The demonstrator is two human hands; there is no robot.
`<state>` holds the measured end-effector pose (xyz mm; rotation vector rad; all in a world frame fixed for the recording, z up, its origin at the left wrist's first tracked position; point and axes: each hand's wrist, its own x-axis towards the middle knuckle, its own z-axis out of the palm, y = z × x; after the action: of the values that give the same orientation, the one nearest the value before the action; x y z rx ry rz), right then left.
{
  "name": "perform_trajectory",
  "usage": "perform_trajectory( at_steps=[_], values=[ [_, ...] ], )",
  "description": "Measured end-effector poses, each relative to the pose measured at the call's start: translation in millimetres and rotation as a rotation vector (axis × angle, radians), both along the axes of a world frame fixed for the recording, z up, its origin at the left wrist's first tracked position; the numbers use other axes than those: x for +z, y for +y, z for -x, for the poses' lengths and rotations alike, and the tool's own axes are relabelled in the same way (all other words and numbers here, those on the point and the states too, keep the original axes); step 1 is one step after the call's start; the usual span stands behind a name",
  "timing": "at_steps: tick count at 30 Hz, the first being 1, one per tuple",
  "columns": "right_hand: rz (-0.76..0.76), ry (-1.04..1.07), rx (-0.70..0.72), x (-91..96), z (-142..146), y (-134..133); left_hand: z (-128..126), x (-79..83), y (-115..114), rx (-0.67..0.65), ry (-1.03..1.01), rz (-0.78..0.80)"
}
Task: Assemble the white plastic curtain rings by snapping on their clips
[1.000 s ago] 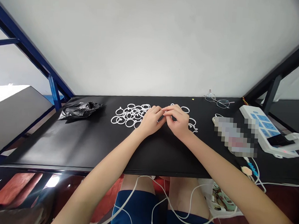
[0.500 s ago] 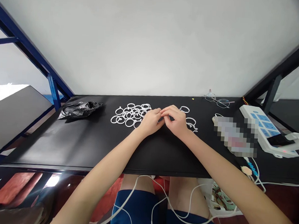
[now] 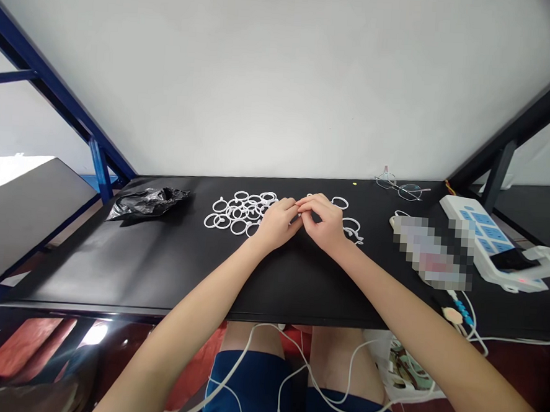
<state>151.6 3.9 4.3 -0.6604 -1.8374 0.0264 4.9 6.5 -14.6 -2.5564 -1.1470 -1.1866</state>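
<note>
My left hand [image 3: 279, 222] and my right hand [image 3: 321, 220] meet fingertip to fingertip above the black tabletop [image 3: 279, 287]. Both are closed in a pinch, and whatever lies between the fingers is hidden. Just left of my left hand spreads a pile of white plastic rings [image 3: 239, 213] with small eyelets, overlapping one another. Beyond my right hand lie several more white rings [image 3: 340, 202], partly covered by that hand.
A crumpled black plastic bag [image 3: 147, 203] lies at the left. To the right are eyeglasses [image 3: 410, 191], a pixelated phone [image 3: 430, 253] on a cable, and a white power strip [image 3: 491, 241]. White cables [image 3: 346, 409] hang across my lap below the table's front edge.
Almost nothing differs. My hands keep the same place, with only a slight shift of the fingers where they meet; the rings lie as before.
</note>
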Motion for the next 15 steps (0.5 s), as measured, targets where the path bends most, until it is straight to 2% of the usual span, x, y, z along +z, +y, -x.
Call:
perform_trajectory(
  at_steps=[9, 15],
  values=[
    [0.046, -0.029, -0.057, -4.8, -2.2, 5.0, 2.6, 5.9, -1.9, 0.013, -0.094, 0.018],
    [0.051, 0.001, -0.077, -0.8, -2.8, 4.7, 0.7, 7.3, -3.5, 0.027, -0.093, 0.04]
  ],
)
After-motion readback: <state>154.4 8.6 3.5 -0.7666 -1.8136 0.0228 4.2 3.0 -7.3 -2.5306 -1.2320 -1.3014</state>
